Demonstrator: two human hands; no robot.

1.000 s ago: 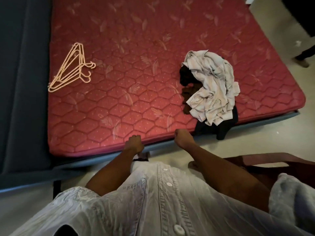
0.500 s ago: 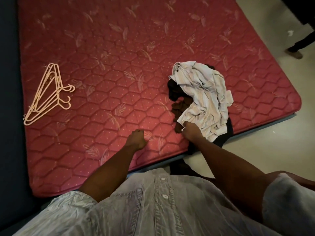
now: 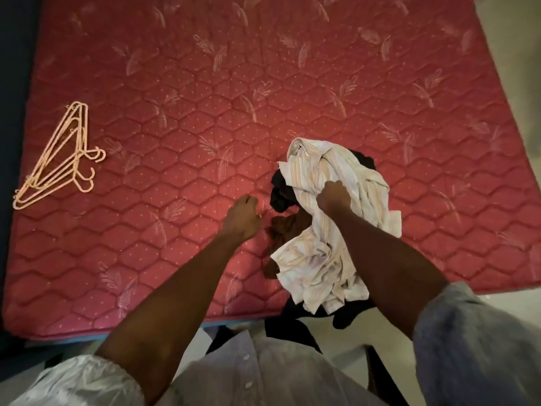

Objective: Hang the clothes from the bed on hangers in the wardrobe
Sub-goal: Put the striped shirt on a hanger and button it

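A crumpled pale striped shirt (image 3: 319, 253) tops a small clothes pile on the red quilted mattress (image 3: 205, 83), near its front edge. Under it lie a brown garment (image 3: 285, 230) and black garments (image 3: 281, 191), one hanging over the bed's edge. My right hand (image 3: 333, 196) grips a bunch of the striped shirt at the middle of the pile. Just left of the pile, my left hand (image 3: 243, 212) hovers over the mattress with its fingers curled, holding nothing. A stack of pale pink hangers (image 3: 58, 159) lies at the mattress's left side. The wardrobe is out of view.
A dark blue bed frame (image 3: 14, 83) runs along the left of the mattress. Pale floor (image 3: 515, 68) shows to the right of the bed and beneath its front edge. My light shirt fills the bottom of the view.
I have leaned in over the bed. My right hand went from the pile's near edge to its middle and closed on the striped shirt. My left hand moved toward the pile.
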